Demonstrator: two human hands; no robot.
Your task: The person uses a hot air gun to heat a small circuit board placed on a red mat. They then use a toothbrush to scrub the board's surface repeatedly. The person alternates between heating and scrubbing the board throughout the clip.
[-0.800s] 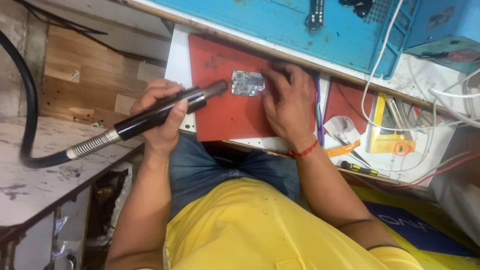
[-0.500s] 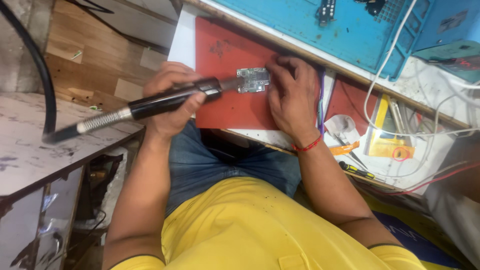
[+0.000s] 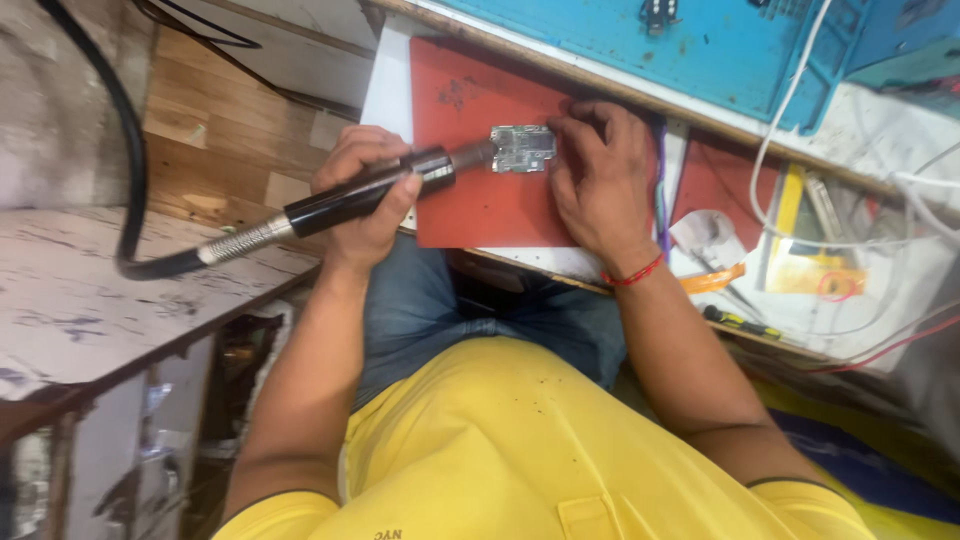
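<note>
Nozzle now nearer circuit board on red mat.

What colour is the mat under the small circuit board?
Red. The mat under the circuit board shows clearly in the head view, the only one.

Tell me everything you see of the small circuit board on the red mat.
The circuit board is small, rectangular, silvery grey with metal shields and tiny components. It lies flat on the red mat near its far edge. The right hand pins its right end with the fingertips; the nozzle of the black handpiece, held in the left hand, meets its left end.
</note>
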